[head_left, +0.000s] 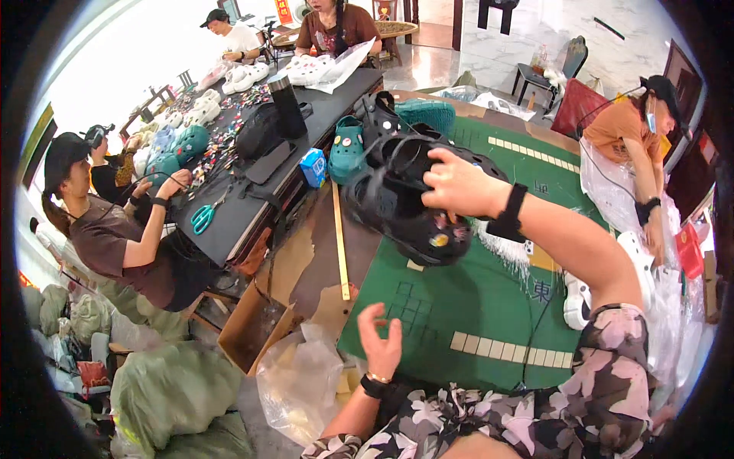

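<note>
White walls (99, 61) are framing the workspace I am watching from afar, and a long dark table (229, 237) is running along the left side. Nearer in, a green tabletop (489, 306) is spreading beneath the hands, and 1 co-worker in an orange top (623, 122) is leaning in at the right edge.

Over the green tabletop, black clogs (420, 241) are hanging in a close bunch, a shadow falling below them. Blur is hiding their outlines, so I am not counting them. My right hand (462, 183) is gripping them from above, its fingers curled tight; exactly which part they are pinching I am unable to tell. My left hand (382, 344) is hovering low by the near edge, fingers bent and half spread, holding nothing.

For a clean carry, I am favouring a pinch on firm rims, since anything hinged is likely to be letting the bunch swing. I am also thinking of the left hand as a support under the soles, levelling the load. Just beyond, a teal clog (348, 149) is standing near the bunch, so I am judging that a little more height is worth having there. Smallest of all, bright charms (438, 240) are dotting the lowest black upper, and I am wanting them unscraped.
</note>
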The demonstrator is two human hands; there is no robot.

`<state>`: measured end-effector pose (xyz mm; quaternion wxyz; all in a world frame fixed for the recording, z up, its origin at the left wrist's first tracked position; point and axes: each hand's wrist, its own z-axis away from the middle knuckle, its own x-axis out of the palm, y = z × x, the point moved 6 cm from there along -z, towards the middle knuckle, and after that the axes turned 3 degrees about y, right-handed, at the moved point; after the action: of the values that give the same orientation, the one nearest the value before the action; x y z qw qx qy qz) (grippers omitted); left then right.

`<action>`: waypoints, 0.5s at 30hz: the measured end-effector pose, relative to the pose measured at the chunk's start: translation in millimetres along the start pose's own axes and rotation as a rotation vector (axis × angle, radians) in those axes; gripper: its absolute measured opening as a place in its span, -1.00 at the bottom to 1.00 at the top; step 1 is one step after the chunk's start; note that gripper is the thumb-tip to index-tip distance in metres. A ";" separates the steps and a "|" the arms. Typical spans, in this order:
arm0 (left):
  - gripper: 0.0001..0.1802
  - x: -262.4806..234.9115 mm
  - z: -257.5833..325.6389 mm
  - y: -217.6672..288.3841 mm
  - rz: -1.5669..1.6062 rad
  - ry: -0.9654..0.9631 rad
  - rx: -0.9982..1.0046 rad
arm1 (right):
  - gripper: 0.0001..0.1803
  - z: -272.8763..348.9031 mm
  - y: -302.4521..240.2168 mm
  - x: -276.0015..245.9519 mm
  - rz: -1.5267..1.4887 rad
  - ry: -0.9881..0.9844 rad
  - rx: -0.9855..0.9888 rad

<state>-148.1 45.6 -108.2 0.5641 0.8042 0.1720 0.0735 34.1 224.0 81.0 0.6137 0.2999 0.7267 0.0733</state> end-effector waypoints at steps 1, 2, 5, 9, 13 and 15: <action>-0.49 -16.0 -5.0 10.3 -0.039 0.060 0.006 | -0.94 1.3 -19.4 -11.5 -0.026 -0.033 -0.078; -0.44 -22.9 -10.8 23.7 0.002 0.119 0.021 | -0.94 14.5 -36.2 -23.6 -0.046 -0.031 -0.115; -0.39 -41.2 -14.6 50.0 -0.016 0.179 0.091 | -0.92 27.2 -92.8 -42.4 -0.106 0.002 -0.312; -0.40 -15.1 -2.9 61.4 -0.209 -0.170 0.118 | -0.84 45.6 -132.0 -24.3 -0.174 -0.072 -0.181; -0.50 -6.5 7.5 59.2 -0.296 -0.269 0.095 | -0.86 88.4 -130.3 -35.8 -0.380 0.035 0.288; -0.50 -14.5 4.3 58.7 -0.338 -0.253 0.136 | -0.78 120.5 -130.1 -40.5 -0.458 0.150 0.591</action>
<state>-148.8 18.7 -53.8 0.5301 0.8029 0.2366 -0.1352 104.7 65.8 25.1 0.4463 0.2874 0.8077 -0.2568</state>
